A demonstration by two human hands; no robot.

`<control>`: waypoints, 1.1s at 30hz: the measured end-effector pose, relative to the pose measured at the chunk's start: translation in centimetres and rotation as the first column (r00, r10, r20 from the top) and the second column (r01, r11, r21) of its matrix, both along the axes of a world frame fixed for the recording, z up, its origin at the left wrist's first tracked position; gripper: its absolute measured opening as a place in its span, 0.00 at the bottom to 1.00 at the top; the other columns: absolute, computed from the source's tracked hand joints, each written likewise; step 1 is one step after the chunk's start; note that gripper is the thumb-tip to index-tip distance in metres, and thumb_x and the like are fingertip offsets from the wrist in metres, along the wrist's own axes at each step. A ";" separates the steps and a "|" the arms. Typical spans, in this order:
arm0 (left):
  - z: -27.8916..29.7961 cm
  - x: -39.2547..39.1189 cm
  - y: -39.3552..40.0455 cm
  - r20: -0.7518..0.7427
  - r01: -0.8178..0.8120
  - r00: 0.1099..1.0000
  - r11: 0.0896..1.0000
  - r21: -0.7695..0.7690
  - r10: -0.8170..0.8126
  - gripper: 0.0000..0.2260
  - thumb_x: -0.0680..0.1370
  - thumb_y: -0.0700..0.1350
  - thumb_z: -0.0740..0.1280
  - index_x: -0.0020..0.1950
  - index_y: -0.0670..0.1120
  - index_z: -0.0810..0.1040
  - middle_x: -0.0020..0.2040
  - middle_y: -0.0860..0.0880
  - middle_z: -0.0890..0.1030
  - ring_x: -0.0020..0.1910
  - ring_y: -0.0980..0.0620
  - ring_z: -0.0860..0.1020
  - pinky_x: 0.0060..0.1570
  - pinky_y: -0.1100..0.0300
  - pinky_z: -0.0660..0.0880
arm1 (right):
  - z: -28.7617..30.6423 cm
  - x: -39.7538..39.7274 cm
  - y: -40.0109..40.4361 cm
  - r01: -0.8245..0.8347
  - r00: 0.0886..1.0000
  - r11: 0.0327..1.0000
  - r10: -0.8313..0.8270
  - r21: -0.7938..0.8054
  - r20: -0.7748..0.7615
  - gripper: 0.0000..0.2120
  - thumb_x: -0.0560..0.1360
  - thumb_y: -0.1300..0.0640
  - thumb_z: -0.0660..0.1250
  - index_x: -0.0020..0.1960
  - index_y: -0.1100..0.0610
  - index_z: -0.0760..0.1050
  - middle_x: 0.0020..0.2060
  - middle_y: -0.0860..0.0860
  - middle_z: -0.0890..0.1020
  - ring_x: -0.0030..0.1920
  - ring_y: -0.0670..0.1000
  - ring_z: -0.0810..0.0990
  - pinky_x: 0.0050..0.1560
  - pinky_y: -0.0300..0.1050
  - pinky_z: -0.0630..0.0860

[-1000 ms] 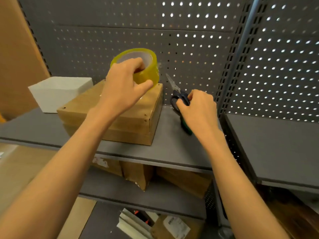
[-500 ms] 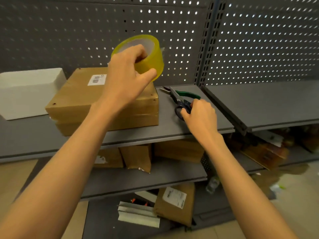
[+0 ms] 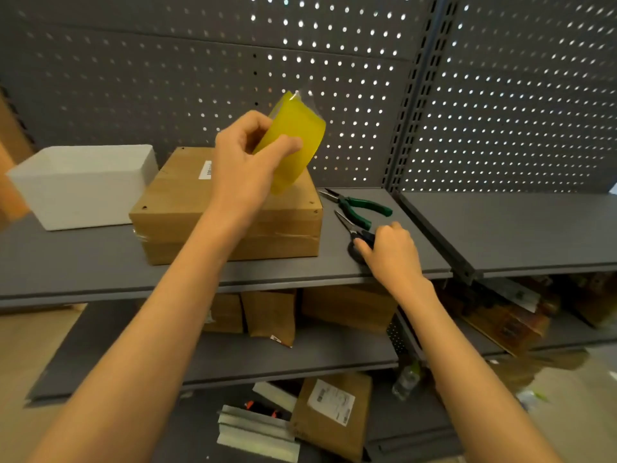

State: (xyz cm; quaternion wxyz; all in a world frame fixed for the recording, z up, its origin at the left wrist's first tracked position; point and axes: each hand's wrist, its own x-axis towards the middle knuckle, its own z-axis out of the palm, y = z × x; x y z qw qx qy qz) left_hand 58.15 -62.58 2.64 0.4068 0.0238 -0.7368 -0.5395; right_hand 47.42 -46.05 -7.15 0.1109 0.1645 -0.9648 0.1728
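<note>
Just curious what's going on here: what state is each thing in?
tape roll, held up tilted, loose end sticking up.
left hand, gripping the tape roll.
scissors, blades shut, lying on the shelf.
right hand, curled on the scissors' handles.
pliers, lying untouched.
cardboard box, taped shut.

Tape roll (image 3: 297, 142): we count one
Scissors (image 3: 348, 226): we count one pair
Pliers (image 3: 364, 204): one pair
White box (image 3: 83, 185): one
Cardboard box (image 3: 187, 208), top shelf: one

A stockroom: grey pegboard-backed metal shelving (image 3: 334, 279) holding taped cardboard parcels (image 3: 227, 225) and pliers (image 3: 362, 207).
</note>
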 end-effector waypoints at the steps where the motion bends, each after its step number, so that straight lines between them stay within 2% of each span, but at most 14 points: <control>1: 0.1 0.3 0.0 -0.003 0.004 1.000 0.999 0.037 -0.004 0.08 0.73 0.42 0.70 0.36 0.46 0.72 0.34 0.52 0.72 0.32 0.63 0.69 0.33 0.72 0.66 | 0.6 0.1 -0.1 -0.046 0.999 0.997 0.045 -0.056 -0.029 0.18 0.78 0.50 0.62 0.59 0.63 0.74 0.56 0.58 0.75 0.56 0.57 0.74 0.49 0.45 0.71; 3: 0.3 0.9 0.1 -0.008 0.015 1.000 0.995 0.101 -0.015 0.08 0.73 0.42 0.69 0.35 0.47 0.72 0.33 0.53 0.72 0.32 0.64 0.70 0.33 0.72 0.66 | 3.0 0.6 -0.4 -0.209 0.978 0.929 0.191 -0.307 -0.086 0.16 0.77 0.52 0.64 0.60 0.59 0.75 0.53 0.55 0.78 0.53 0.52 0.77 0.49 0.38 0.72; 5: 0.4 1.5 0.2 0.002 0.032 0.999 0.988 0.151 -0.033 0.08 0.73 0.42 0.69 0.35 0.48 0.73 0.35 0.53 0.73 0.33 0.63 0.71 0.34 0.72 0.67 | 6.5 2.0 -1.0 -0.401 0.913 0.706 0.358 -0.584 -0.193 0.11 0.75 0.55 0.67 0.56 0.57 0.78 0.48 0.52 0.81 0.48 0.48 0.80 0.47 0.34 0.74; 7: 0.4 2.0 0.4 0.001 0.047 0.999 0.973 0.225 -0.049 0.08 0.73 0.42 0.69 0.35 0.49 0.74 0.35 0.53 0.74 0.35 0.61 0.71 0.36 0.69 0.67 | 9.9 3.9 -1.7 -0.561 0.817 0.492 0.457 -0.665 -0.352 0.07 0.75 0.57 0.68 0.52 0.56 0.80 0.45 0.52 0.82 0.46 0.46 0.80 0.47 0.37 0.75; 8: 0.3 2.3 0.5 -0.004 0.052 0.999 0.964 0.260 -0.053 0.09 0.73 0.42 0.69 0.34 0.49 0.74 0.34 0.54 0.74 0.35 0.60 0.72 0.36 0.68 0.68 | 11.3 4.7 -2.2 -0.622 0.768 0.421 0.495 -0.661 -0.407 0.06 0.74 0.58 0.68 0.50 0.55 0.80 0.45 0.52 0.82 0.45 0.46 0.80 0.47 0.38 0.75; 10: 0.1 3.0 0.6 -0.003 0.055 0.998 0.955 0.291 -0.057 0.09 0.73 0.43 0.69 0.34 0.50 0.74 0.34 0.54 0.75 0.37 0.58 0.72 0.38 0.66 0.68 | 12.9 5.9 -3.3 -0.696 0.697 0.352 0.541 -0.625 -0.471 0.05 0.74 0.57 0.68 0.49 0.53 0.80 0.44 0.51 0.82 0.46 0.48 0.80 0.47 0.41 0.76; 13: -0.1 4.0 0.7 0.006 0.061 0.998 0.953 0.296 -0.065 0.06 0.74 0.44 0.68 0.37 0.49 0.75 0.37 0.53 0.75 0.40 0.57 0.73 0.39 0.65 0.69 | 13.4 6.1 -4.8 -0.729 0.672 0.384 0.560 -0.567 -0.484 0.06 0.74 0.55 0.68 0.50 0.50 0.81 0.45 0.46 0.79 0.47 0.48 0.79 0.49 0.44 0.76; 16: -0.3 5.1 0.6 -0.010 0.051 0.999 0.951 0.304 -0.051 0.05 0.74 0.42 0.68 0.38 0.48 0.75 0.36 0.53 0.75 0.37 0.60 0.73 0.35 0.70 0.69 | 13.0 6.0 -5.7 -0.730 0.667 0.406 0.601 -0.551 -0.441 0.08 0.75 0.55 0.67 0.53 0.51 0.80 0.46 0.43 0.78 0.47 0.48 0.78 0.51 0.44 0.75; 19: -0.9 6.0 0.5 -0.014 0.030 1.000 0.964 0.264 -0.027 0.04 0.74 0.41 0.68 0.39 0.46 0.75 0.36 0.54 0.75 0.37 0.62 0.73 0.34 0.72 0.69 | 12.5 6.2 -6.3 -0.723 0.669 0.413 0.621 -0.554 -0.408 0.08 0.75 0.54 0.66 0.54 0.49 0.80 0.48 0.45 0.79 0.49 0.50 0.78 0.52 0.45 0.75; 22: -1.4 6.6 0.4 -0.022 0.040 0.999 0.964 0.261 -0.036 0.02 0.74 0.41 0.67 0.42 0.44 0.76 0.38 0.53 0.76 0.38 0.61 0.73 0.35 0.72 0.69 | 12.2 6.6 -6.6 -0.719 0.668 0.414 0.634 -0.557 -0.390 0.08 0.76 0.54 0.66 0.53 0.47 0.79 0.49 0.45 0.79 0.50 0.48 0.77 0.53 0.44 0.74; 27: -1.8 7.1 0.6 -0.016 0.061 0.998 0.965 0.256 -0.059 0.02 0.75 0.41 0.67 0.43 0.46 0.76 0.40 0.52 0.77 0.41 0.59 0.74 0.37 0.71 0.71 | 11.9 7.0 -6.6 -0.696 0.676 0.431 0.664 -0.574 -0.321 0.07 0.74 0.52 0.67 0.52 0.49 0.81 0.50 0.45 0.80 0.52 0.49 0.78 0.56 0.50 0.74; 31: -2.4 7.2 0.7 -0.002 0.058 0.998 0.965 0.255 -0.060 0.04 0.74 0.40 0.68 0.40 0.47 0.76 0.38 0.53 0.77 0.39 0.61 0.74 0.36 0.72 0.70 | 11.5 6.9 -6.6 -0.657 0.673 0.407 0.696 -0.634 -0.250 0.05 0.73 0.54 0.70 0.48 0.51 0.82 0.47 0.47 0.83 0.49 0.47 0.80 0.54 0.47 0.77; 33: -2.6 7.2 0.8 0.010 0.071 0.997 0.966 0.250 -0.076 0.05 0.74 0.40 0.68 0.39 0.47 0.76 0.38 0.54 0.77 0.38 0.61 0.74 0.36 0.72 0.70 | 11.3 6.7 -6.5 -0.622 0.669 0.382 0.714 -0.684 -0.209 0.03 0.73 0.56 0.70 0.46 0.53 0.82 0.44 0.47 0.83 0.47 0.46 0.81 0.51 0.42 0.78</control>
